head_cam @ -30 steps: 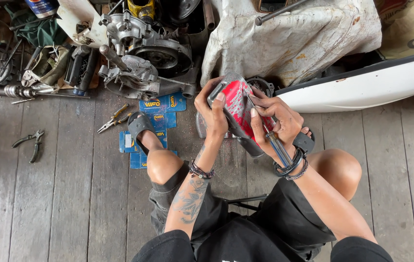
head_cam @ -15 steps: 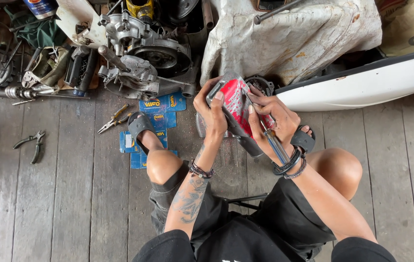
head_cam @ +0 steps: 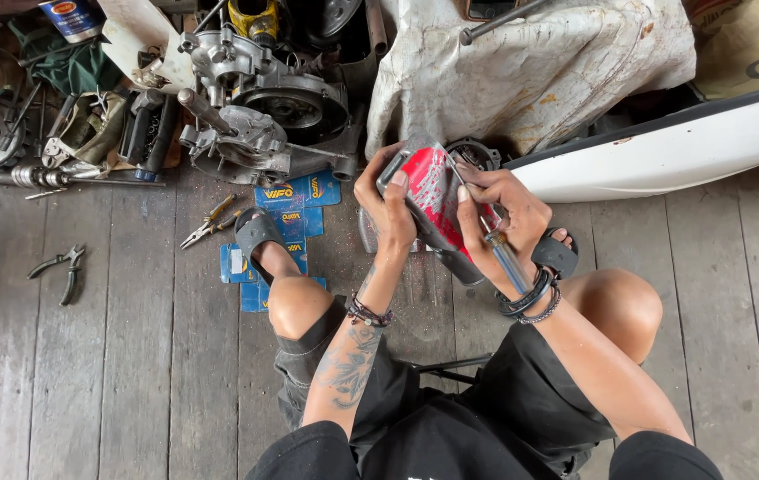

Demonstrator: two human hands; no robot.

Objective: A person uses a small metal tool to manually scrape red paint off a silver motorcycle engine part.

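Seated low above a wooden plank floor point(head_cam: 113, 373), I hold a red and grey flat package point(head_cam: 433, 191) in front of my knees. My left hand point(head_cam: 386, 203) grips its left edge, thumb on top. My right hand point(head_cam: 504, 218) clasps its right side and also holds a screwdriver point(head_cam: 502, 253) with a translucent handle, whose shaft lies across the package. Bracelets circle both wrists. A dark round part point(head_cam: 473, 153) shows just behind the package.
A dismantled engine casing point(head_cam: 259, 111) lies at the upper left among scattered tools. Pliers point(head_cam: 64, 271) and needle-nose pliers point(head_cam: 211, 222) rest on the planks. Blue cardboard cards point(head_cam: 295, 204) lie by my left sandal. A white cloth-covered bulk point(head_cam: 531, 71) and a white body panel point(head_cam: 664, 151) lie ahead.
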